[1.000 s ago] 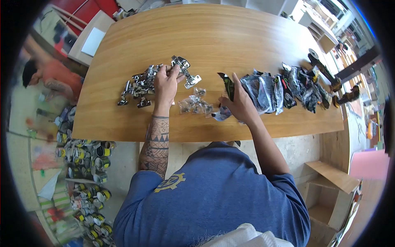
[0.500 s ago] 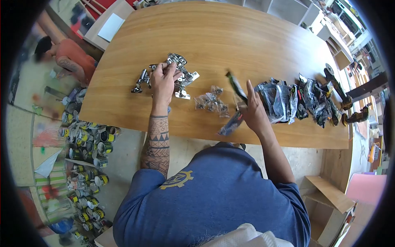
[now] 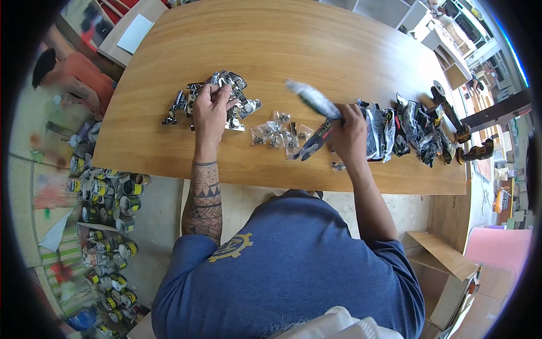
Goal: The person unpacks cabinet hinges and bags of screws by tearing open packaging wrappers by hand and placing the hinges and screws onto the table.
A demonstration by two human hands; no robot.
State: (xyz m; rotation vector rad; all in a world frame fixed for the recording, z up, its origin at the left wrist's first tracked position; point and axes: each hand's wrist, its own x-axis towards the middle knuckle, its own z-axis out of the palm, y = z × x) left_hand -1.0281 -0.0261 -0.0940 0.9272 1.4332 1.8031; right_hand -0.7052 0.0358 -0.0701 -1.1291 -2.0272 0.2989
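Note:
My left hand (image 3: 210,116) is closed over a pile of shiny metal cabinet hinges (image 3: 248,106), thumb and forefinger pinched on one of them. Another hinge (image 3: 179,101) lies just left of the hand. My right hand (image 3: 349,135) grips a plastic packet (image 3: 313,99), which points up and left, its near end covered by the fingers and its far end blurred. A dark printed strip of packaging (image 3: 315,140) hangs below the same hand. Small clear bags of screws (image 3: 275,135) lie between my hands.
Crumpled black and clear packets (image 3: 420,130) lie right of my right hand. Beyond them are power tools (image 3: 477,151) at the table's right side. Paint cans (image 3: 107,192) crowd the floor at left. A person in an orange shirt (image 3: 90,79) bends beyond the table's left edge.
The packet in my right hand has swung and now tilts further left. A small clear bag now shows at the right of the screw bags. My left hand stays on the hinges; the view has shifted.

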